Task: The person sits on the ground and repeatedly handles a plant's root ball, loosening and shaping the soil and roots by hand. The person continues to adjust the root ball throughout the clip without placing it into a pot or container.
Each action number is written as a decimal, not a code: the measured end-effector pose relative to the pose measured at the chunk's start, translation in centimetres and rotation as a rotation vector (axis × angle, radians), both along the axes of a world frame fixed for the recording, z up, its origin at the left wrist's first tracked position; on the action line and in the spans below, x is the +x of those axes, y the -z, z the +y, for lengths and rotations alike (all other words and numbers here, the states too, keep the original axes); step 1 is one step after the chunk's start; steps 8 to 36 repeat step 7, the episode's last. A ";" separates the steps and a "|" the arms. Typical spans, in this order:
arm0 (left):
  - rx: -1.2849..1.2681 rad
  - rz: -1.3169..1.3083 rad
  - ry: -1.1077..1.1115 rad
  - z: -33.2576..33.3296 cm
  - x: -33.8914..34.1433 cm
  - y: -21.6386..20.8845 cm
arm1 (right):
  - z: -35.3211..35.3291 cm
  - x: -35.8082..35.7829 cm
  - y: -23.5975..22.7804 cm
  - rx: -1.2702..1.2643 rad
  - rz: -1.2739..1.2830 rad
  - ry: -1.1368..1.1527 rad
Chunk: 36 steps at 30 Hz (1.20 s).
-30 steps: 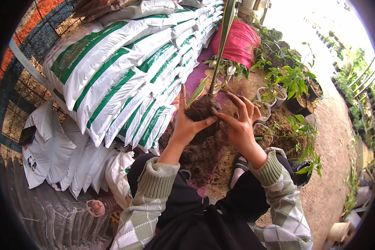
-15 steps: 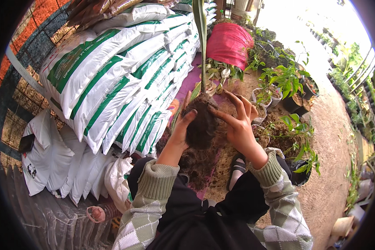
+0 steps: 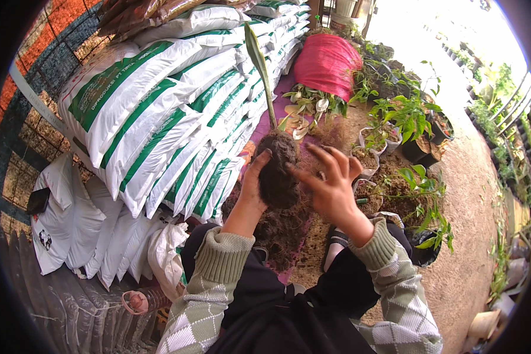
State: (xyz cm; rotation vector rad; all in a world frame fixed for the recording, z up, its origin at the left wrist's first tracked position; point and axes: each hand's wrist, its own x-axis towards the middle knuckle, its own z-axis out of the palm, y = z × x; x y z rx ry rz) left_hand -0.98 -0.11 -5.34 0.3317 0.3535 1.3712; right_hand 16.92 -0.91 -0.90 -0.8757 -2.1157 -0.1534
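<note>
A plant with one long upright leaf (image 3: pixel 258 62) rises from a dark clump of soil, its root ball (image 3: pixel 279 168). My left hand (image 3: pixel 255 184) is closed round the left side of that root ball and holds it up, the leaf tilting left at its top. At the ball's right side is my right hand (image 3: pixel 331 186), fingers spread, the index fingertip close to or touching the soil. Loose dark soil with roots (image 3: pixel 283 236) lies beneath, on a purple sheet (image 3: pixel 271 118).
White and green sacks (image 3: pixel 177 112) are stacked at the left. A pink sack (image 3: pixel 326 65) stands ahead with leafy cuttings (image 3: pixel 312 106) before it. Potted plants (image 3: pixel 404 118) line the right, beside a concrete path (image 3: pixel 466 177). A plastic bottle (image 3: pixel 138 302) lies at lower left.
The root ball has shifted slightly left, and its leaf now leans left instead of standing straight. My right hand has drawn away a little, its fingers spreading.
</note>
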 end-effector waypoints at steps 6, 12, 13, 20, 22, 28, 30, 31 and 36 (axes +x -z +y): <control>-0.037 0.072 0.026 -0.1 -0.8 1.8 | -0.1 0.1 -0.2 -0.024 -0.083 0.000; -0.030 0.099 0.026 -0.1 -0.8 1.8 | 0.1 0.4 -0.2 -0.001 -0.020 -0.033; -0.030 0.099 0.026 -0.1 -0.8 1.8 | 0.1 0.4 -0.2 -0.001 -0.020 -0.033; -0.030 0.099 0.026 -0.1 -0.8 1.8 | 0.1 0.4 -0.2 -0.001 -0.020 -0.033; -0.030 0.099 0.026 -0.1 -0.8 1.8 | 0.1 0.4 -0.2 -0.001 -0.020 -0.033; -0.030 0.099 0.026 -0.1 -0.8 1.8 | 0.1 0.4 -0.2 -0.001 -0.020 -0.033; -0.030 0.099 0.026 -0.1 -0.8 1.8 | 0.1 0.4 -0.2 -0.001 -0.020 -0.033; -0.030 0.099 0.026 -0.1 -0.8 1.8 | 0.1 0.4 -0.2 -0.001 -0.020 -0.033; -0.030 0.099 0.026 -0.1 -0.8 1.8 | 0.1 0.4 -0.2 -0.001 -0.020 -0.033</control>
